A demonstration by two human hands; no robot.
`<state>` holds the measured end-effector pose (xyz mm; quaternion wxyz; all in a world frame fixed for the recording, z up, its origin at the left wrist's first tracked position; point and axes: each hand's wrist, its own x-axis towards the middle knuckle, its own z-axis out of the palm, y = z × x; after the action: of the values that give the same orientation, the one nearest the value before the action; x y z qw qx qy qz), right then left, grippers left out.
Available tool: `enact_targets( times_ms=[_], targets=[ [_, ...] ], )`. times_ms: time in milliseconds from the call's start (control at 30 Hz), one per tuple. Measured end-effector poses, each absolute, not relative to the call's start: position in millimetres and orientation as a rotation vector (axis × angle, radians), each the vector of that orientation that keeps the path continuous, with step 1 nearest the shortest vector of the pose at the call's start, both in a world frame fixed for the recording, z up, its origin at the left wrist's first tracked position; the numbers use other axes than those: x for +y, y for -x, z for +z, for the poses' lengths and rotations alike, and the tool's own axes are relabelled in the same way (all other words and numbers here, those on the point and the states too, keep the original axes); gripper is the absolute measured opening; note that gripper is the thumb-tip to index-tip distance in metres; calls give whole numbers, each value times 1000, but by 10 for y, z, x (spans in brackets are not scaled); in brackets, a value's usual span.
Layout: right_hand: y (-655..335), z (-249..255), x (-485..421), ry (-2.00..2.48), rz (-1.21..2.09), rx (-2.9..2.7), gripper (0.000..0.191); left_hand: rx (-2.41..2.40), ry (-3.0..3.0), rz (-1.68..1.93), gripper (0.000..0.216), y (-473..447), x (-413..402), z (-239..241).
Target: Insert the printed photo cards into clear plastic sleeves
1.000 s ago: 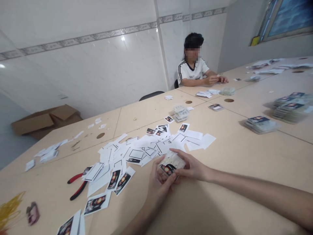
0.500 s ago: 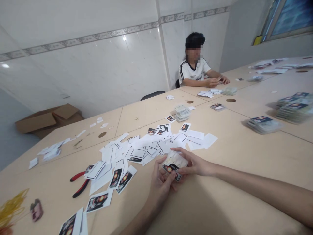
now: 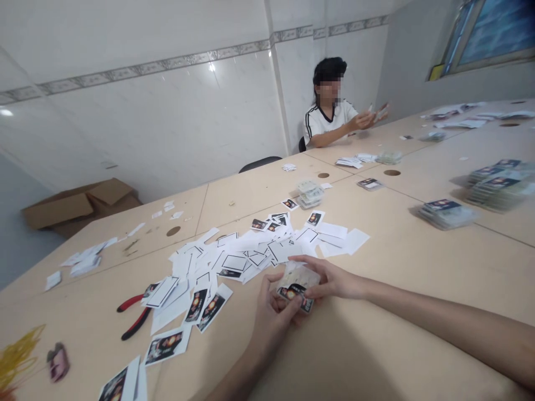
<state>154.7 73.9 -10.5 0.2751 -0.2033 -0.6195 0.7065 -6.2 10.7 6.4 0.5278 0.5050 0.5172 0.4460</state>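
Both my hands hold one small clear packet with a printed card (image 3: 297, 283) just above the tan table (image 3: 401, 267). My left hand (image 3: 273, 317) pinches its near lower edge with thumb and fingers. My right hand (image 3: 330, 278) grips its far right side, the fingers curled over the top. Just beyond the packet lies a spread of loose white and printed cards (image 3: 246, 253), several face down with black frames.
Red-handled pliers (image 3: 132, 317) lie at the left, yellow rubber bands (image 3: 16, 356) at the far left edge. Stacks of packed cards (image 3: 445, 213) sit at the right. A small stack (image 3: 309, 194) lies mid-table. Another person (image 3: 332, 108) sits at the far end, hands raised. A cardboard box (image 3: 79, 203) lies on the floor.
My hands have barely shifted, still turning the packet between them. The person at the far end has lifted both hands off the table and holds a card up.
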Motion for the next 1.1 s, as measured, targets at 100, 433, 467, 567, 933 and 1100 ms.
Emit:
enact_targets(
  times_ms=[100,433,467,567,933,1100],
  targets=[
    [-1551,-104,739,540,1909,-1667,71,1263,-1211,1065,52,53,106,67],
    [-1510,-172,751,449,1876,-1629,57,1230,-1221,1072,71,30,100,88],
    [-1506,-184,747,451,1860,-1593,55,1233,-1201,1070,73,22,97,81],
    [-1500,-191,731,447,1849,-1528,48,1230,-1181,1072,80,2,89,72],
    [-1506,-154,736,394,1878,-1540,38,1150,-1207,1046,72,41,83,69],
    [-1496,-173,755,380,1866,-1524,40,1119,-1191,1011,66,67,92,44]
  ],
)
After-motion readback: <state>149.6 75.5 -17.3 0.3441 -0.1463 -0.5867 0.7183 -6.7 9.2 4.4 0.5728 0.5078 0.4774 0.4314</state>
